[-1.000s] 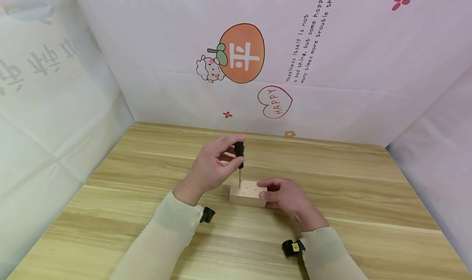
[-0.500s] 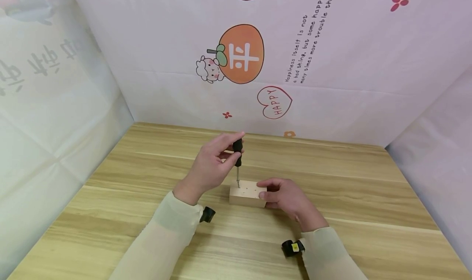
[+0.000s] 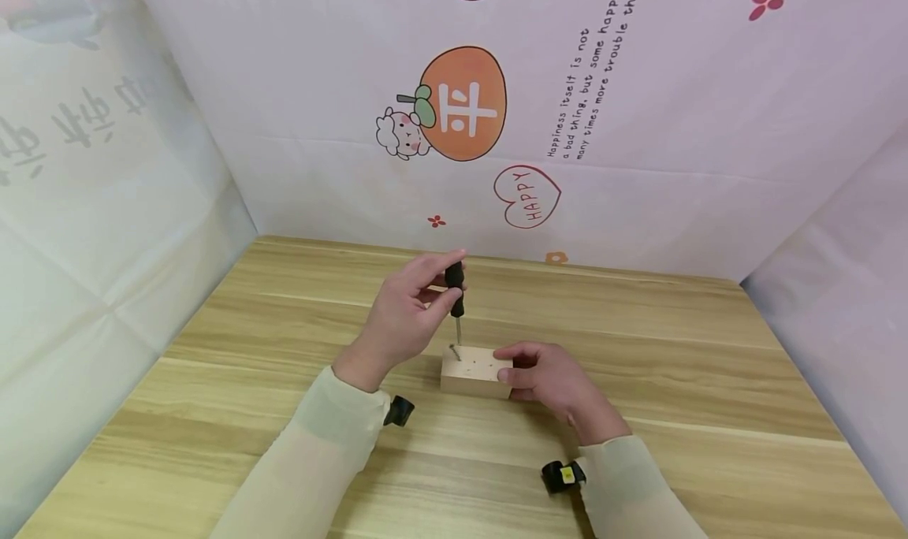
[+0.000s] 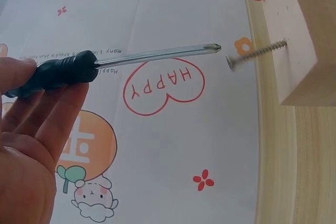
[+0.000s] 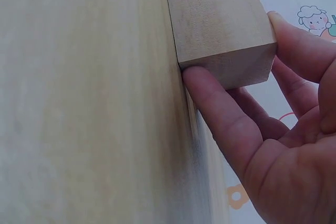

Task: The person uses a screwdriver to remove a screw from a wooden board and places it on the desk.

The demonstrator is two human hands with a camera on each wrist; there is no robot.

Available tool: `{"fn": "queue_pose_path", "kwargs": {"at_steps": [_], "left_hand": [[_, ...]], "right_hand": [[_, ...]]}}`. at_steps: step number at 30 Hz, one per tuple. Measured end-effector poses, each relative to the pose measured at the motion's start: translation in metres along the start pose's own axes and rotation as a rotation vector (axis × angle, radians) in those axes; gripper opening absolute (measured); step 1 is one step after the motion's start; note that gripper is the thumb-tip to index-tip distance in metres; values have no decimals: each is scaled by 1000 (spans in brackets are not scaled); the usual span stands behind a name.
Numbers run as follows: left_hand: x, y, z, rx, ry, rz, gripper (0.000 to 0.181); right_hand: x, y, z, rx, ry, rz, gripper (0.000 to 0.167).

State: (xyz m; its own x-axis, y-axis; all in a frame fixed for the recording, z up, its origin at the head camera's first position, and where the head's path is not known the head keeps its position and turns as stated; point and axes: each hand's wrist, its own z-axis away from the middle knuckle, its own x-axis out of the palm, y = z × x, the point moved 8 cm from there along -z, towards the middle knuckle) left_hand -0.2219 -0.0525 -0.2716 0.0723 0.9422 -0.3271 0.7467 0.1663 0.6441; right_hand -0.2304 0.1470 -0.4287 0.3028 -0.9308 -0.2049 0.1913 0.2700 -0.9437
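Observation:
My left hand [image 3: 404, 314] grips the black handle of a Phillips screwdriver [image 4: 157, 55], its shaft pointing down at a pale wooden block [image 3: 474, 384]. A screw [image 4: 257, 54] stands tilted in the block's top face near the left end, with most of its thread showing. In the left wrist view a small gap parts the screwdriver's tip from the screw's head. My right hand [image 3: 556, 377] holds the block's right end, thumb on the near side and fingers about the end and far side. Several small holes dot the block's top.
The block rests on a wood-grain table [image 3: 638, 342]. A printed white cloth [image 3: 319, 184] hangs behind the table's far edge, and pale cloth also stands at both sides. A black wrist camera [image 3: 400, 411] sits by the left cuff, another [image 3: 560, 476] by the right.
The screwdriver's tip has come off the screw's head, and the screw now leans to the left. My left hand has shifted slightly up and left. The right hand and block stay nearly still.

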Motion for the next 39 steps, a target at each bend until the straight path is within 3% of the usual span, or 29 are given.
{"fn": "queue_pose_path", "kwargs": {"at_steps": [6, 9, 11, 17, 20, 25, 30, 39], "left_hand": [[-2, -2, 0, -18, 19, 15, 48], [-6, -7, 0, -67, 42, 35, 48], [-9, -13, 0, -137, 62, 52, 50], [-21, -39, 3, -441, 111, 177, 54], [-28, -48, 2, -527, 111, 258, 53], [-41, -61, 3, -640, 80, 293, 53], [-57, -72, 9, -716, 51, 301, 54], [-79, -88, 27, -780, -1, 294, 56]], "right_hand": [[0, -1, 1, -2, -2, 4, 32], [0, -2, 1, -2, -2, -2, 32], [0, -2, 0, -2, -3, -5, 31], [1, 0, -1, -3, -8, -11, 30], [1, 0, -1, -6, -12, -12, 30], [1, 0, -1, -5, -20, -15, 31], [0, 0, -1, -6, -18, -11, 32], [0, 0, 0, -5, -17, -14, 33]]}}
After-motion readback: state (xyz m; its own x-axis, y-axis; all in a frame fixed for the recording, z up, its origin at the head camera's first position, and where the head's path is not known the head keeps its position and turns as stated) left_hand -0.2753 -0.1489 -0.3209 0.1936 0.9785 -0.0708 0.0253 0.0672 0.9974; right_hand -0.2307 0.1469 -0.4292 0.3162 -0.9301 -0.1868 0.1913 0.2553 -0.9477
